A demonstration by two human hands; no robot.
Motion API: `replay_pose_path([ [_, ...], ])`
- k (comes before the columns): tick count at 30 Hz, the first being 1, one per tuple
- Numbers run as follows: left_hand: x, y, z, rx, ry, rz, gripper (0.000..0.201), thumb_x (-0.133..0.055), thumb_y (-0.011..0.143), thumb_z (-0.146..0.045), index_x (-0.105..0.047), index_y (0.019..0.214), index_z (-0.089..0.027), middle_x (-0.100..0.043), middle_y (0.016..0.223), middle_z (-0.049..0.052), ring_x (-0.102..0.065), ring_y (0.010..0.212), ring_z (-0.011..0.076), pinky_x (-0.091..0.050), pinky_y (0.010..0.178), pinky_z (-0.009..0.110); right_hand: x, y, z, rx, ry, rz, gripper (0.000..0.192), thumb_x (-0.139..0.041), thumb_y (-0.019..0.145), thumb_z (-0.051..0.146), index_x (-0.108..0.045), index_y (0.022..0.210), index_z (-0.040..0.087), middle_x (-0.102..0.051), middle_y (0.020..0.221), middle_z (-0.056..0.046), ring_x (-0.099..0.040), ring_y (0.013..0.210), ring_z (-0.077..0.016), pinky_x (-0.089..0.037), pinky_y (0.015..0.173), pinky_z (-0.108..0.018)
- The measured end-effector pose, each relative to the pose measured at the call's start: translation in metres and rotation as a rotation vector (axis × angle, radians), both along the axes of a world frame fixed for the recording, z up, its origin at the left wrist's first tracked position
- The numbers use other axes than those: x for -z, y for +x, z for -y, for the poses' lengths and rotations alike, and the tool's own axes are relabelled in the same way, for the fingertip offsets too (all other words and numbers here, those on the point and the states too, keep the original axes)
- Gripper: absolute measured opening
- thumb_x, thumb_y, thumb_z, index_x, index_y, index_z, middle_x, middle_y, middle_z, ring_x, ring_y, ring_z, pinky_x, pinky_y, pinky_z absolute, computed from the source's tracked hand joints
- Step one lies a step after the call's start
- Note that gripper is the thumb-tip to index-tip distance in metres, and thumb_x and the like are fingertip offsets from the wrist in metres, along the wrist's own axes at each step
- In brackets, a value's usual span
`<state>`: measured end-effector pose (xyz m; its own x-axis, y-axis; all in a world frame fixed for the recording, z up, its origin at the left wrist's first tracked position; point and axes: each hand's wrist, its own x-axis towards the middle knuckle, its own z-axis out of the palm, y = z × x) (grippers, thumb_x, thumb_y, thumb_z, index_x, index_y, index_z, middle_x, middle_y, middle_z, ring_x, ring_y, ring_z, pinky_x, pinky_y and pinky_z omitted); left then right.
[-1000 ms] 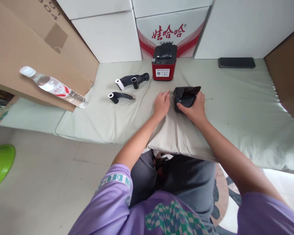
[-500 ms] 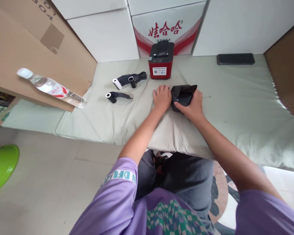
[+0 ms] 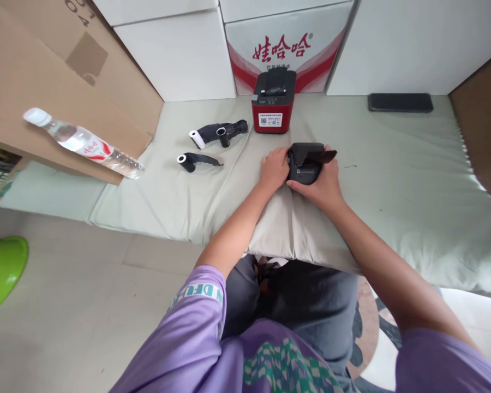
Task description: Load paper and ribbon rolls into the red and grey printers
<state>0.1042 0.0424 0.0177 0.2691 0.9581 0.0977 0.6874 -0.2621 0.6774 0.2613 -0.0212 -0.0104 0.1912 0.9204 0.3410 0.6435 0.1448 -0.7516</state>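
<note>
A small black box-shaped device (image 3: 305,174) with a raised dark flap (image 3: 321,157) stands on the padded surface; its exact kind is unclear. My left hand (image 3: 274,169) is closed against its left side, fingertips at the back corner. From the right, my right hand (image 3: 326,183) grips it, the thumb along its lower front edge and the fingers partly hidden behind the flap. Just behind stands a red and black receipt printer (image 3: 273,103) with a black strip out of its top. Left of it lie a white-ended roll with black strip (image 3: 197,140), a small black roll (image 3: 223,137) and another black roll (image 3: 187,162).
A water bottle (image 3: 90,146) lies slantwise by a cardboard box (image 3: 118,82) on the left. White cartons (image 3: 180,60) line the back, with a black phone (image 3: 400,102) before them. The pale green cushion (image 3: 393,218) ends at a front edge; a green stool (image 3: 4,273) is lower left.
The black device has been turned a little, so its front faces me more squarely. My right thumb has slid from its top face to the lower front edge. The view has shifted slightly.
</note>
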Motion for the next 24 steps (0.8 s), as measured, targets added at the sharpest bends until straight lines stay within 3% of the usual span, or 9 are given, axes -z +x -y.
replay_pose_path([
  [4,0.005,0.010,-0.002,-0.005,-0.075,0.415,0.043,-0.032,0.113,-0.030,-0.063,0.141,-0.021,-0.073,0.144,0.009,-0.065,0.137,0.0223,-0.047,0.120,0.035,-0.008,-0.006,0.004,-0.020,0.060,-0.107,0.127,-0.093,0.057,0.046,-0.025,0.161,0.019,-0.054,0.149,-0.021,-0.056,0.140,-0.0402,-0.044,0.125,-0.064],
  [7,0.006,0.018,-0.001,0.028,-0.212,0.578,0.049,-0.034,0.114,-0.047,-0.073,0.118,-0.019,-0.078,0.128,0.012,-0.069,0.129,0.0271,-0.050,0.118,0.039,-0.011,-0.008,0.006,0.026,0.074,-0.154,0.113,-0.091,0.059,0.047,-0.037,0.154,0.018,-0.056,0.148,-0.021,-0.054,0.145,-0.0409,-0.044,0.127,-0.062],
  [11,-0.001,0.018,0.003,0.101,-0.414,0.697,0.055,-0.043,0.109,-0.060,-0.078,0.108,-0.018,-0.080,0.118,0.011,-0.070,0.129,0.0313,-0.050,0.121,0.042,-0.013,-0.008,0.010,0.065,0.060,-0.204,0.092,-0.091,0.059,0.049,-0.050,0.136,0.021,-0.060,0.143,-0.019,-0.054,0.146,-0.0406,-0.046,0.126,-0.060],
  [14,-0.010,0.015,0.009,0.114,-0.501,0.804,0.050,-0.044,0.110,-0.053,-0.077,0.113,-0.016,-0.080,0.120,0.011,-0.066,0.137,0.0300,-0.046,0.126,0.041,-0.013,-0.008,0.011,0.074,0.082,-0.220,0.090,-0.092,0.057,0.049,-0.051,0.132,0.023,-0.062,0.142,-0.018,-0.055,0.145,-0.0400,-0.047,0.126,-0.059],
  [19,-0.021,0.012,0.017,0.068,-0.638,0.839,0.049,-0.045,0.109,-0.055,-0.073,0.127,-0.019,-0.079,0.118,0.010,-0.069,0.134,0.0328,-0.053,0.121,0.052,-0.014,-0.008,0.010,0.080,0.073,-0.167,0.089,-0.090,0.060,0.053,-0.050,0.134,0.023,-0.062,0.140,-0.018,-0.061,0.138,-0.0405,-0.050,0.121,-0.063],
  [22,-0.022,0.015,0.018,0.066,-0.628,0.831,0.054,-0.045,0.108,-0.061,-0.074,0.128,-0.020,-0.080,0.115,0.010,-0.071,0.132,0.0316,-0.058,0.114,0.048,-0.016,-0.006,0.009,0.080,0.066,-0.133,0.090,-0.089,0.061,0.054,-0.047,0.136,0.024,-0.061,0.143,-0.019,-0.062,0.137,-0.0418,-0.051,0.119,-0.066],
  [24,-0.021,0.018,0.017,0.013,-0.491,0.801,0.054,-0.043,0.110,-0.058,-0.078,0.120,-0.018,-0.081,0.110,0.010,-0.075,0.126,0.0288,-0.061,0.108,0.042,-0.017,-0.005,0.008,0.069,0.075,-0.115,0.090,-0.087,0.062,0.056,-0.046,0.137,0.025,-0.061,0.144,-0.019,-0.062,0.138,-0.0424,-0.051,0.118,-0.066],
])
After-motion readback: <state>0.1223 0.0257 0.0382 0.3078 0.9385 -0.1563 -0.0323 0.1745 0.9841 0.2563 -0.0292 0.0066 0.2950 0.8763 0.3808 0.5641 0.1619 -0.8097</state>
